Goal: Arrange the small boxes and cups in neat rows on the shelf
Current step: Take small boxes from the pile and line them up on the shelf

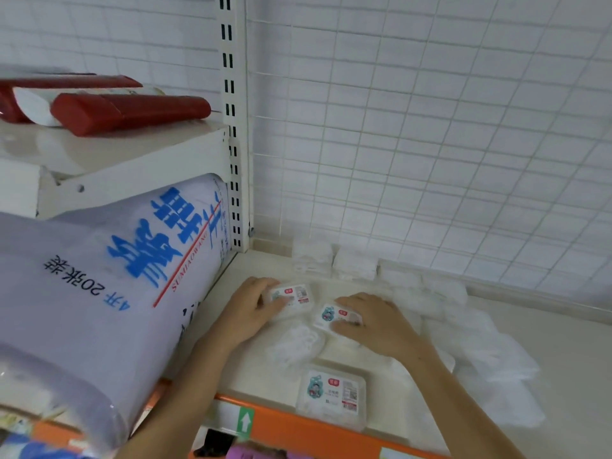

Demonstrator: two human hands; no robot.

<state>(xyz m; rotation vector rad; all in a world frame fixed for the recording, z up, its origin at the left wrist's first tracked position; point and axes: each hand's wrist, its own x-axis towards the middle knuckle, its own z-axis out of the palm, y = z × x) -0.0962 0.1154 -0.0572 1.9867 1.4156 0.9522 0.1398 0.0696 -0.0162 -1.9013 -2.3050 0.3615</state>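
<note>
Now the left hand (246, 309) grips one small box (293, 298) lying crosswise, the right hand (374, 321) clasps another box (334, 316) angled toward it

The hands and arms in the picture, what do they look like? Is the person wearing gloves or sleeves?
No gloves and no sleeves show. The left hand and the right hand are bare, and both forearms are bare right down to the bottom edge of the picture. I can see no rings, watch or bracelet on the parts that show.
</note>
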